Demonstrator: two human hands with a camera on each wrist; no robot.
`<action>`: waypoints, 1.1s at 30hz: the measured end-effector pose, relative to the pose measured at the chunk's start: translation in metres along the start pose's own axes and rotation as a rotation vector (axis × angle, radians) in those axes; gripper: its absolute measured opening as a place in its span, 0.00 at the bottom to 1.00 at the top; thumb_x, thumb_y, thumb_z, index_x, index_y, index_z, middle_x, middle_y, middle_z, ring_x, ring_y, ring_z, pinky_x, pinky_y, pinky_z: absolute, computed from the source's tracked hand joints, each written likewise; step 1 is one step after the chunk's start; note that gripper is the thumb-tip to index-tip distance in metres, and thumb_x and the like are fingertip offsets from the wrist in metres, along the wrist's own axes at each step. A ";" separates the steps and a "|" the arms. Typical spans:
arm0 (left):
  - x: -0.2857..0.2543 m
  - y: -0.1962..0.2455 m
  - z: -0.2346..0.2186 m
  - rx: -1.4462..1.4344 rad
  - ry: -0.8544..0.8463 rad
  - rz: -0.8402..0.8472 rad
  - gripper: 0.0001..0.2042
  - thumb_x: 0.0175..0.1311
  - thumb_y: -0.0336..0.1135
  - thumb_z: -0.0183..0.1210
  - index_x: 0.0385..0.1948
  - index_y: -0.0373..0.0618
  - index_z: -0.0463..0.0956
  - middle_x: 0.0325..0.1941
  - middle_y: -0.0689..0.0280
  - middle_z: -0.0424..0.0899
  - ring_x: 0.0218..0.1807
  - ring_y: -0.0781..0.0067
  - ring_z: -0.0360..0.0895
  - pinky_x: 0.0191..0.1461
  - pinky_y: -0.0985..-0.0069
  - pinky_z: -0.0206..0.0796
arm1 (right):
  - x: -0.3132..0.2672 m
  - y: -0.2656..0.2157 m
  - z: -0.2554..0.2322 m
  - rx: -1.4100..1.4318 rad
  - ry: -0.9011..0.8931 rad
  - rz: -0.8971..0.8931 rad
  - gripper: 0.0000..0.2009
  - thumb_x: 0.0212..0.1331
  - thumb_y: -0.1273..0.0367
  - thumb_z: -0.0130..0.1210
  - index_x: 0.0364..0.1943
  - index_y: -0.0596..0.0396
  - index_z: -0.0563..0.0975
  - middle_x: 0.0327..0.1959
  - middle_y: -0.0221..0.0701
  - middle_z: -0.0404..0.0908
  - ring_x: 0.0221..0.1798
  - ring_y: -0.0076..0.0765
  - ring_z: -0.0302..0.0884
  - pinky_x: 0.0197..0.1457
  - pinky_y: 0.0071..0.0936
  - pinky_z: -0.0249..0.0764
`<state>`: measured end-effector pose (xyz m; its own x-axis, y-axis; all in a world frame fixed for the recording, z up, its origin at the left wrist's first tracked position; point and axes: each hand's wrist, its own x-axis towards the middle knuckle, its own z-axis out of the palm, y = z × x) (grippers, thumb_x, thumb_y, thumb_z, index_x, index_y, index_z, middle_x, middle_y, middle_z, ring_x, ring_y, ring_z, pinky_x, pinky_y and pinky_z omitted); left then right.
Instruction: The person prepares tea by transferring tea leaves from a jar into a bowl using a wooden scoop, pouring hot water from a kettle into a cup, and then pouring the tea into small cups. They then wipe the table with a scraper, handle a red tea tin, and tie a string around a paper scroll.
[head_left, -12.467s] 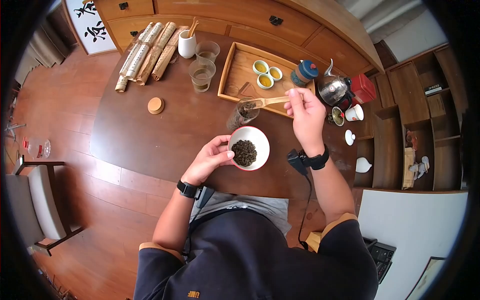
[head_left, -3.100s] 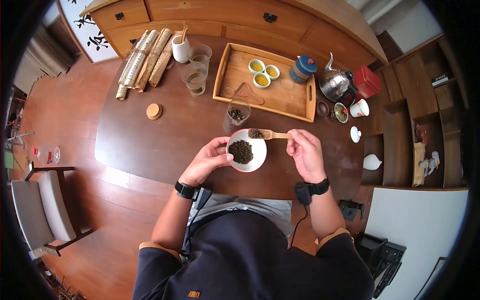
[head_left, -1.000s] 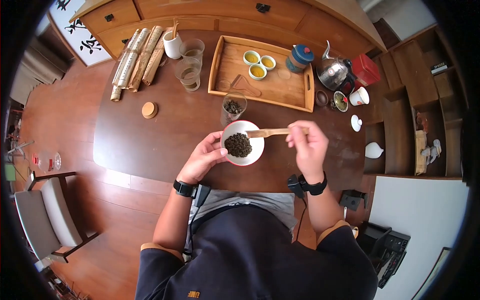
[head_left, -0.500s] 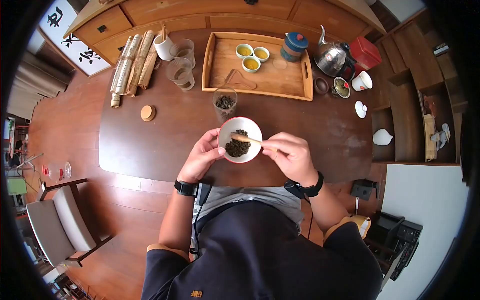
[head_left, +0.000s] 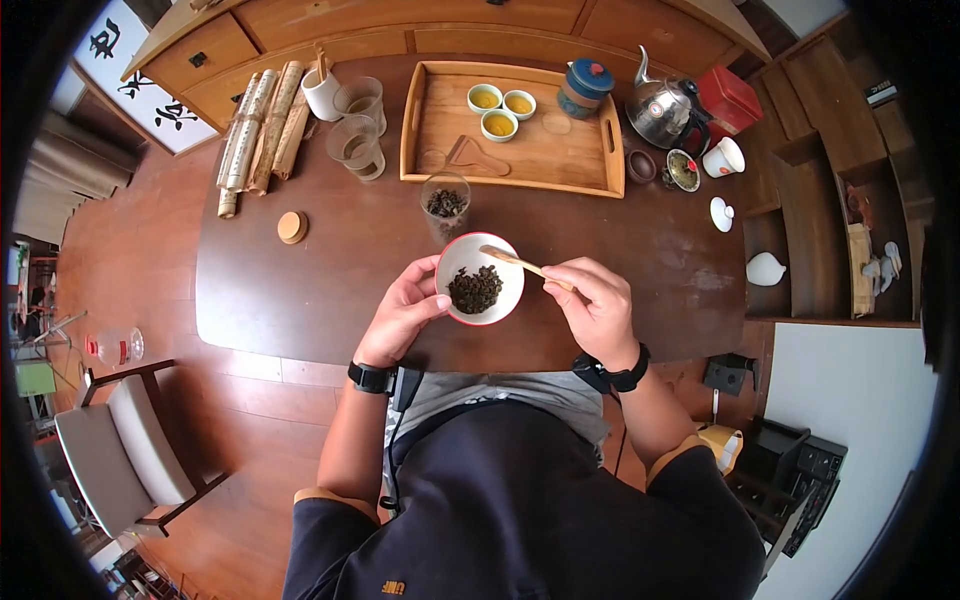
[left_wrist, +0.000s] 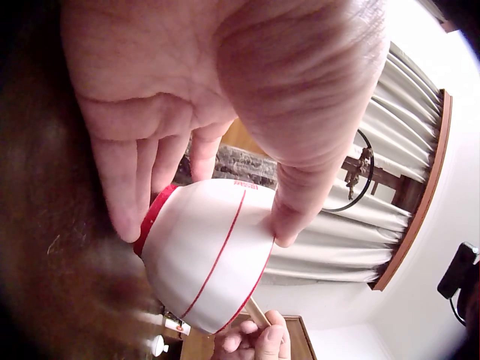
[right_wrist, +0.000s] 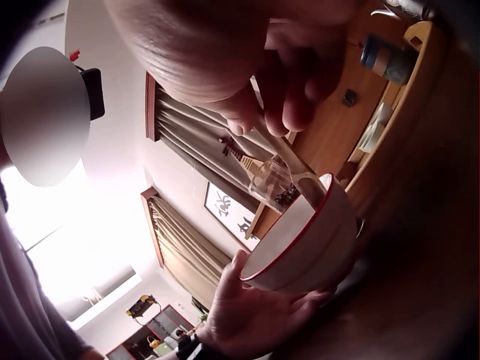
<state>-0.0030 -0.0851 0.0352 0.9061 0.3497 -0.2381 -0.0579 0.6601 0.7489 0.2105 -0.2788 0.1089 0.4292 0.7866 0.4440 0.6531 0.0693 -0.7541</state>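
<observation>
My left hand (head_left: pixel 405 312) holds a white bowl (head_left: pixel 508 290) with a red rim, tilted. In the left wrist view the thumb lies at the bowl's rim and the fingers reach its red foot. Dark rolled tea leaves (head_left: pixel 475 289) cover part of the bowl's inside. Between thumb and fingers my right hand (head_left: pixel 595 308) pinches a bamboo tea scoop (head_left: pixel 517 260), whose tip lies over the far inner side of the bowl. The right wrist view shows the scoop (right_wrist: pixel 295 161) slanting down to the rim. Just beyond the bowl stands a glass jar (head_left: pixel 440 222) with tea leaves inside.
Behind the jar lies a wooden tray (head_left: pixel 420 120) bearing three small cups and a blue canister (head_left: pixel 585 88). To its right are a kettle (head_left: pixel 660 110) and a lidded bowl (head_left: pixel 683 170). Two glasses, scrolls (head_left: pixel 262 130) and a round wooden lid (head_left: pixel 292 227) lie left.
The right hand has brought the scoop from the jar's mouth to the bowl. Since half a second ago, the scoop's tip has lifted from the leaves toward the far rim. The left hand keeps its hold.
</observation>
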 end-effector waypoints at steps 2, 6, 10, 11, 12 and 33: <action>0.001 -0.001 0.001 0.004 0.004 0.005 0.29 0.71 0.28 0.64 0.71 0.39 0.62 0.63 0.57 0.83 0.63 0.68 0.81 0.68 0.68 0.74 | -0.001 0.002 0.000 -0.031 0.000 -0.014 0.10 0.58 0.80 0.69 0.44 0.60 0.86 0.34 0.37 0.87 0.31 0.36 0.84 0.33 0.30 0.77; 0.000 0.003 0.006 0.017 0.062 -0.020 0.27 0.71 0.30 0.63 0.69 0.38 0.65 0.64 0.59 0.81 0.64 0.67 0.80 0.68 0.65 0.73 | -0.010 0.011 0.004 0.006 -0.016 0.054 0.09 0.59 0.79 0.69 0.43 0.61 0.86 0.32 0.37 0.86 0.31 0.35 0.84 0.33 0.29 0.77; 0.002 0.002 0.011 0.021 0.109 -0.022 0.25 0.73 0.31 0.62 0.68 0.39 0.66 0.63 0.59 0.82 0.62 0.68 0.81 0.67 0.66 0.74 | -0.024 0.019 0.007 0.094 -0.031 0.196 0.07 0.62 0.78 0.67 0.43 0.62 0.86 0.31 0.36 0.86 0.30 0.30 0.84 0.33 0.26 0.77; 0.004 0.001 0.012 0.019 0.116 -0.022 0.24 0.73 0.31 0.62 0.68 0.39 0.67 0.62 0.59 0.82 0.62 0.69 0.81 0.67 0.66 0.74 | -0.026 0.019 0.008 0.137 -0.031 0.244 0.07 0.63 0.78 0.66 0.43 0.62 0.86 0.31 0.35 0.87 0.30 0.28 0.84 0.33 0.25 0.77; 0.005 0.001 0.014 0.026 0.129 -0.022 0.24 0.73 0.31 0.62 0.68 0.39 0.67 0.62 0.59 0.83 0.62 0.69 0.81 0.67 0.67 0.75 | -0.029 0.018 0.009 0.181 -0.031 0.292 0.07 0.64 0.77 0.65 0.44 0.62 0.87 0.31 0.34 0.87 0.30 0.27 0.84 0.33 0.23 0.77; 0.002 0.002 0.017 0.048 0.072 -0.018 0.27 0.71 0.28 0.65 0.69 0.37 0.65 0.61 0.58 0.84 0.62 0.70 0.81 0.67 0.69 0.75 | -0.038 0.028 0.031 0.971 0.161 0.950 0.10 0.74 0.67 0.59 0.45 0.62 0.85 0.31 0.28 0.84 0.29 0.20 0.76 0.34 0.19 0.71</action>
<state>0.0058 -0.0942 0.0467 0.8742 0.3859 -0.2946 -0.0199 0.6348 0.7724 0.1934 -0.2875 0.0557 0.5733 0.6973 -0.4303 -0.5991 -0.0015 -0.8007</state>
